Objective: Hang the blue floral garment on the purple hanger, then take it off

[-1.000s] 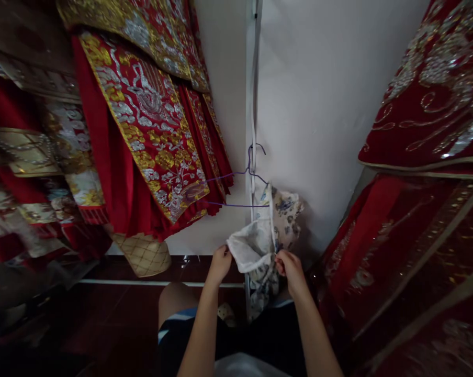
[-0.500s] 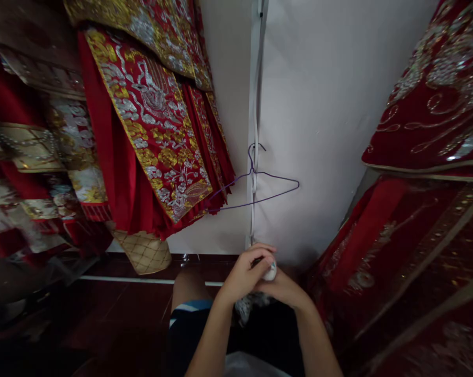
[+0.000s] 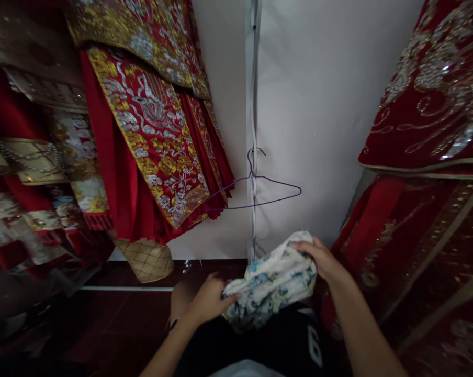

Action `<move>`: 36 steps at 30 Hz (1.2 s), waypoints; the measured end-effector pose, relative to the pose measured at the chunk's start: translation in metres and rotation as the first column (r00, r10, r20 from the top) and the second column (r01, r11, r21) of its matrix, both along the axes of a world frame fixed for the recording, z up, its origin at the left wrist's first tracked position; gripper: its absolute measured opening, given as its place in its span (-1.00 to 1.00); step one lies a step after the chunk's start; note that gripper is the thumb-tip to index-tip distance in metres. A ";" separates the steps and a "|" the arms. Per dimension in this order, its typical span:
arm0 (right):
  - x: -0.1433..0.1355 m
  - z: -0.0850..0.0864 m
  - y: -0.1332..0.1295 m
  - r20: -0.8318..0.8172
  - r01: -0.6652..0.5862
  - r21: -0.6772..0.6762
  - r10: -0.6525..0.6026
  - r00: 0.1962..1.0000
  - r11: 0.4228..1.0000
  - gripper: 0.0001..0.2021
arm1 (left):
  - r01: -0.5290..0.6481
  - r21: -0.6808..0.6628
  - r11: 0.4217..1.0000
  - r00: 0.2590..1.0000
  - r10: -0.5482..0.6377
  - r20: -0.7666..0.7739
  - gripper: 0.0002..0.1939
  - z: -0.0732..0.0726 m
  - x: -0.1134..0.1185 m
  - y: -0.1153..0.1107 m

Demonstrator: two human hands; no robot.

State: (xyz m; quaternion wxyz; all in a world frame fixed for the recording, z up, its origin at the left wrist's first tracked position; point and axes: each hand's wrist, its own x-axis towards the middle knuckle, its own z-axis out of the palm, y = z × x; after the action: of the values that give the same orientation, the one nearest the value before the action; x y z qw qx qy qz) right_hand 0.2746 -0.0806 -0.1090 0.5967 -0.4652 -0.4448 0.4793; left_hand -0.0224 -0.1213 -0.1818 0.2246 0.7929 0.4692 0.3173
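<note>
A white floral cloth (image 3: 273,280), patterned in blue, green and yellow, is stretched between my two hands above my lap. My left hand (image 3: 211,299) pinches its left end, thumb on top. At the upper right end, my right hand (image 3: 317,254) grips the fabric, with the fingers partly hidden behind it. The cloth is bunched and folded, so its full shape cannot be made out. Ahead of my hands, a purple wire hanger (image 3: 276,201) hangs against the wall with nothing on it.
Red garments with gold and silver embroidery (image 3: 154,131) hang at the left. More beaded red garments (image 3: 428,120) hang close on the right. A white cable (image 3: 255,78) runs down the pale wall (image 3: 311,94). Below lies a dark red tiled floor (image 3: 119,314).
My hands were close together around a small bunched white bit; now they are spread apart with the floral cloth opened out between them. The view has shifted slightly.
</note>
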 end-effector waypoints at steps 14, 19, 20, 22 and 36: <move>-0.014 0.018 0.148 0.622 -0.241 0.396 -0.066 0.780 0.886 -0.57 | -0.248 0.278 0.928 0.969 0.243 0.051 -0.68 0.088 -0.061 0.054; 0.008 0.016 0.136 0.692 -0.255 0.392 -0.101 0.714 0.884 -0.47 | -0.300 0.149 0.942 0.928 0.252 0.273 -0.65 0.081 -0.048 0.076; 0.012 0.017 0.131 0.692 -0.249 0.391 -0.105 0.715 0.886 -0.46 | -0.303 0.119 0.946 0.919 0.256 0.299 -0.65 0.080 -0.046 0.080; 0.018 0.021 0.120 0.685 -0.243 0.378 -0.093 0.722 0.893 -0.46 | -0.299 0.062 0.952 0.902 0.261 0.343 -0.65 0.080 -0.042 0.090; 0.013 0.023 0.091 0.658 -0.226 0.233 0.018 0.753 0.946 -0.41 | -0.093 0.121 0.988 0.930 0.043 0.364 -0.69 0.164 0.011 0.113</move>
State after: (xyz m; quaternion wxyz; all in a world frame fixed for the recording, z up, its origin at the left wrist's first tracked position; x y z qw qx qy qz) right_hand 0.2872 0.0109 -0.0864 0.4360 -0.4761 -0.7200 0.2547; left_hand -0.0111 -0.0085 -0.0182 0.2414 0.7179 0.4245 0.4961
